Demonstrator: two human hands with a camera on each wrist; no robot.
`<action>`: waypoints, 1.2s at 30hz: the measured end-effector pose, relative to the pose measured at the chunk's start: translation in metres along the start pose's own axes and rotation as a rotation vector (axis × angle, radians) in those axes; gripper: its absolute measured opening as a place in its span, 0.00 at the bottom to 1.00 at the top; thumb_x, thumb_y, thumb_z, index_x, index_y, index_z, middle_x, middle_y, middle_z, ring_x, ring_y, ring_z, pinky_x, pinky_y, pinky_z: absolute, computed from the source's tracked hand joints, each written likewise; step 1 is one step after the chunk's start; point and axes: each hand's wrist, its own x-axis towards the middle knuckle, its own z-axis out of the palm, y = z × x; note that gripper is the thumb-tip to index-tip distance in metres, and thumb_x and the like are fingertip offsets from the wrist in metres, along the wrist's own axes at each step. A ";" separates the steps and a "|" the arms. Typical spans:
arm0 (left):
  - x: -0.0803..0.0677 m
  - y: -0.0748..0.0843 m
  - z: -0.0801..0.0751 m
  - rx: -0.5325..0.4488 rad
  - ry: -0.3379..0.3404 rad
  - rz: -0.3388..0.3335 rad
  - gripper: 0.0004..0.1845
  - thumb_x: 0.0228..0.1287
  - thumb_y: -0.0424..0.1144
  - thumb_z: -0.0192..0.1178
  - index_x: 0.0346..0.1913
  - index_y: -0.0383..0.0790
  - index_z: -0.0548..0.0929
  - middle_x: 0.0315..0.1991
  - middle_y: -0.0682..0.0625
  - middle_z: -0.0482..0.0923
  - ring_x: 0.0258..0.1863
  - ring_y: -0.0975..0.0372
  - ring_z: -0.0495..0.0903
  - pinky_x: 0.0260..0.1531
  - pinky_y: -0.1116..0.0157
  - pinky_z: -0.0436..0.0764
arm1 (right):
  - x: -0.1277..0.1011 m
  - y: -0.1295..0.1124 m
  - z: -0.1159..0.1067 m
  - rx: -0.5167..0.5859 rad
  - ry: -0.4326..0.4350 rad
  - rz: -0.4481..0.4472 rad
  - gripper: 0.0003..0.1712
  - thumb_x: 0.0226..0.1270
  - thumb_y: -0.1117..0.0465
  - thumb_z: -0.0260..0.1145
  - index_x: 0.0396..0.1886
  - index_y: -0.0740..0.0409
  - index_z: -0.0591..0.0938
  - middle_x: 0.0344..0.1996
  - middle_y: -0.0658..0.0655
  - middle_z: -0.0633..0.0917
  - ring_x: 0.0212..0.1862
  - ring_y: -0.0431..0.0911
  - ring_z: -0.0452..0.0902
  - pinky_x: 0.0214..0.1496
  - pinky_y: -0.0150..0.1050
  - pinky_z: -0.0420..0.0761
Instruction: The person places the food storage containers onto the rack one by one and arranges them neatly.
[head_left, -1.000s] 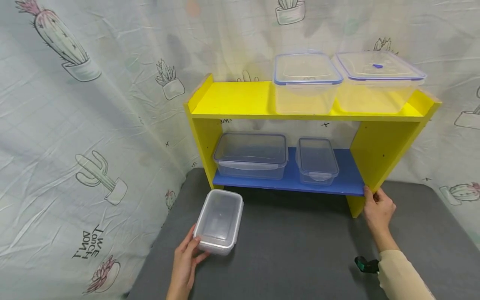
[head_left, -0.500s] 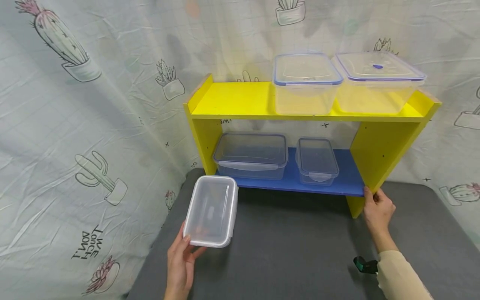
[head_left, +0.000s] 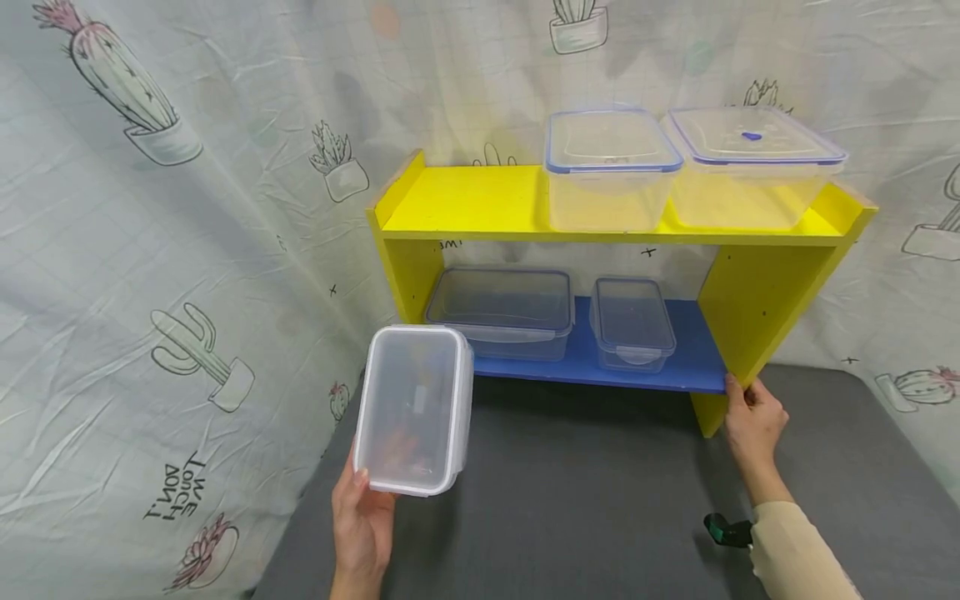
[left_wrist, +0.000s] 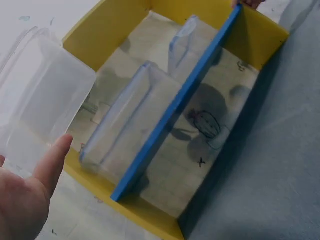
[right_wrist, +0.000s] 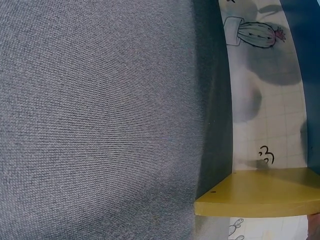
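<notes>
Both hands are busy: my left hand (head_left: 363, 525) grips the near end of a clear lidded container (head_left: 412, 408), thumb on the lid rim and fingers curled underneath, holding it tilted in the air above the grey tabletop (head_left: 585, 500). Off to the other side, my right hand (head_left: 753, 421) holds the yellow shelf unit (head_left: 757, 300) by its side panel, thumb touching the end of the blue lower shelf (head_left: 697, 367). Just beyond my left hand, two lidded containers sit on that blue shelf; further up, two bigger ones stand toward the right-hand end of the yellow top shelf (head_left: 465, 200). I judge this to be the carrying step; the next move calls for raising the container level and clearing a shelf edge.
</notes>
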 end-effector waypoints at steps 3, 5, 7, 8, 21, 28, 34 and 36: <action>0.006 -0.001 0.003 -0.055 -0.052 0.028 0.27 0.71 0.29 0.30 0.72 0.27 0.58 0.58 0.38 0.79 0.55 0.51 0.82 0.52 0.56 0.81 | 0.000 0.000 0.000 0.002 -0.008 0.010 0.19 0.69 0.48 0.62 0.38 0.61 0.84 0.16 0.17 0.68 0.25 0.22 0.65 0.29 0.19 0.64; 0.010 -0.002 0.005 -0.093 -0.058 0.035 0.27 0.71 0.29 0.29 0.71 0.27 0.60 0.58 0.38 0.79 0.55 0.52 0.82 0.53 0.56 0.81 | 0.001 0.000 0.000 0.003 -0.011 0.012 0.20 0.69 0.47 0.62 0.39 0.61 0.84 0.17 0.17 0.68 0.26 0.22 0.66 0.29 0.18 0.64; 0.013 -0.003 0.008 -0.119 -0.046 0.038 0.27 0.70 0.29 0.30 0.69 0.28 0.62 0.56 0.39 0.80 0.54 0.52 0.82 0.53 0.57 0.81 | 0.001 0.000 0.000 0.007 -0.013 0.011 0.20 0.69 0.47 0.62 0.40 0.61 0.85 0.17 0.16 0.68 0.26 0.21 0.66 0.29 0.18 0.65; 0.014 -0.003 0.011 -0.126 -0.032 0.040 0.26 0.70 0.29 0.31 0.68 0.28 0.64 0.55 0.40 0.80 0.53 0.53 0.83 0.52 0.58 0.81 | 0.001 0.000 -0.001 0.009 -0.013 0.008 0.19 0.69 0.48 0.62 0.40 0.61 0.85 0.18 0.16 0.68 0.26 0.21 0.66 0.29 0.17 0.65; 0.033 0.000 0.029 -0.138 -0.047 0.074 0.24 0.70 0.31 0.35 0.65 0.30 0.67 0.51 0.43 0.82 0.49 0.56 0.83 0.49 0.61 0.82 | -0.001 -0.001 0.001 0.024 -0.015 0.026 0.19 0.68 0.48 0.63 0.39 0.61 0.85 0.17 0.16 0.70 0.25 0.20 0.66 0.29 0.18 0.65; 0.046 0.004 0.039 -0.105 -0.115 0.142 0.28 0.69 0.32 0.37 0.71 0.28 0.58 0.57 0.40 0.78 0.54 0.54 0.81 0.53 0.58 0.81 | -0.001 0.000 0.001 0.053 -0.001 0.040 0.20 0.67 0.48 0.65 0.40 0.61 0.86 0.17 0.14 0.70 0.25 0.19 0.68 0.30 0.17 0.65; 0.057 0.008 0.049 -0.091 -0.166 0.172 0.30 0.69 0.32 0.39 0.73 0.26 0.52 0.61 0.38 0.75 0.58 0.52 0.79 0.55 0.56 0.79 | 0.000 0.000 0.001 0.053 -0.002 0.039 0.20 0.67 0.48 0.64 0.41 0.60 0.87 0.17 0.14 0.70 0.26 0.18 0.68 0.30 0.16 0.66; 0.059 0.008 0.053 -0.096 -0.165 0.175 0.31 0.69 0.32 0.41 0.73 0.26 0.52 0.61 0.39 0.75 0.57 0.53 0.79 0.55 0.56 0.79 | 0.000 0.000 0.000 0.056 -0.008 0.044 0.20 0.67 0.47 0.64 0.42 0.60 0.86 0.18 0.14 0.70 0.26 0.18 0.68 0.30 0.16 0.66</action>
